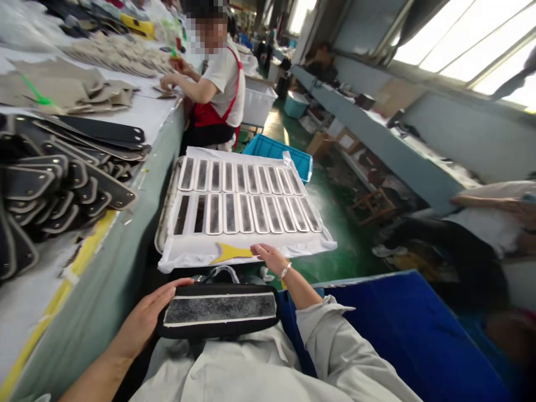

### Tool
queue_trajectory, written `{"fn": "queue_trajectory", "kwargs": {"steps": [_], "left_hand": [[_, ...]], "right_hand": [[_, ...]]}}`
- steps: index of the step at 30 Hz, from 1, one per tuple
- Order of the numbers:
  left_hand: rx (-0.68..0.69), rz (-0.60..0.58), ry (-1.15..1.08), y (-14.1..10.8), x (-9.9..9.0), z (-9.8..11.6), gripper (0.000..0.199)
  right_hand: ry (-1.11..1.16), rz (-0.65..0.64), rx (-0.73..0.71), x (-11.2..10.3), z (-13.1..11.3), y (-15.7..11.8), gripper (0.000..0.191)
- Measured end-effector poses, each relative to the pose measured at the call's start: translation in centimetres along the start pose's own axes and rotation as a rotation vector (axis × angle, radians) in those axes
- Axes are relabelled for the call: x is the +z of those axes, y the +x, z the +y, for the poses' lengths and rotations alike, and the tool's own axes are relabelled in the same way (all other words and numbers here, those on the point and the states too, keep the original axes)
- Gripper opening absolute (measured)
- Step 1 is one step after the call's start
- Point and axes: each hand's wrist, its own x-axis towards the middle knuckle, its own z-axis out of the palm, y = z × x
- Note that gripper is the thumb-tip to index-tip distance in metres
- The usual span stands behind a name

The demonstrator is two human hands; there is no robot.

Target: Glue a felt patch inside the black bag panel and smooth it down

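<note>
My left hand (146, 315) grips the left end of a black padded piece (268, 328), its fingers along the top edge. A dark speckled strip (221, 309) with a white border lies on the face of this piece, close to my body. My right hand (272, 259), with a bracelet at the wrist, has its fingers on the narrow right end of a yellow scraper (230, 253). The scraper is over the near edge of a white-covered board (184, 245). Two rows of white-edged dark strips (240, 178) lie on that board, with two bare dark slots at the front left.
Dark stitched pieces (75, 178) and beige pieces (62, 84) are piled on the left table (154, 125). Beyond the board are a blue crate (282, 153) and a co-worker (221, 84) in a red apron. A blue panel (402, 329) stands at right, another person (481, 223) beyond.
</note>
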Motion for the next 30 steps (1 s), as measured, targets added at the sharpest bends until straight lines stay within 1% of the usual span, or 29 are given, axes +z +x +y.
{"fn": "queue_trajectory", "kwargs": {"steps": [2, 4, 6, 8, 10, 12, 13, 17, 19, 21, 24, 26, 27, 28, 29, 30], "left_hand": [[-0.009, 0.006, 0.054, 0.0, 0.1, 0.4, 0.051], [0.013, 0.021, 0.104, 0.0, 0.3, 0.5, 0.051], [0.052, 0.028, 0.136, -0.2, 0.5, 0.6, 0.048], [0.088, 0.041, 0.140, -0.5, 0.8, 0.5, 0.045], [0.113, 0.062, 0.128, -0.9, 1.1, 0.3, 0.044], [0.125, 0.090, 0.109, -1.5, 1.3, 0.0, 0.043], [0.130, 0.101, 0.096, -1.8, 1.3, -0.2, 0.043], [0.158, 0.126, 0.043, -2.8, 0.9, -1.2, 0.042], [0.187, 0.151, 0.067, -2.9, 0.4, -1.5, 0.042], [0.262, 0.188, 0.197, -2.8, 0.0, -1.4, 0.042], [0.420, 0.280, 0.481, -3.0, -0.2, -0.8, 0.040], [0.525, 0.368, 0.561, -3.5, -0.3, -0.4, 0.039], [0.580, 0.386, 0.609, -3.8, -0.3, -0.3, 0.037], [0.651, 0.370, 0.686, -4.0, -0.3, -0.3, 0.036], [0.757, 0.250, 0.903, -4.1, -0.2, -0.4, 0.043], [0.827, 0.188, 1.075, -4.1, -0.2, -0.5, 0.052]], "right_hand": [[0.174, 0.042, 0.049, -0.4, 0.1, -4.3, 0.064], [0.343, 0.088, 0.080, 0.4, 0.2, -8.3, 0.069], [0.522, 0.134, 0.102, 2.0, 0.3, -11.3, 0.062], [0.716, 0.211, 0.116, 3.9, 0.4, -12.8, 0.050], [0.846, 0.321, 0.111, 5.4, 0.3, -13.3, 0.042], [0.826, 0.402, 0.084, 6.2, 0.1, -13.1, 0.040], [0.796, 0.416, 0.069, 6.3, -0.1, -12.9, 0.040], [0.722, 0.374, 0.029, 5.9, -1.1, -11.8, 0.042], [0.713, 0.358, 0.010, 5.8, -1.7, -11.2, 0.043], [0.710, 0.341, -0.011, 5.7, -2.2, -10.9, 0.045], [0.677, 0.309, -0.032, 5.4, -2.6, -11.1, 0.047], [0.465, 0.338, -0.033, 5.0, -2.1, -11.2, 0.047], [0.308, 0.339, -0.082, 4.7, -1.7, -11.1, 0.046], [0.149, 0.365, -0.151, 4.5, -1.2, -10.8, 0.046], [0.107, 0.375, -0.209, 4.2, -0.8, -10.4, 0.046], [0.087, 0.376, -0.262, 4.0, -0.5, -9.9, 0.048]]}}
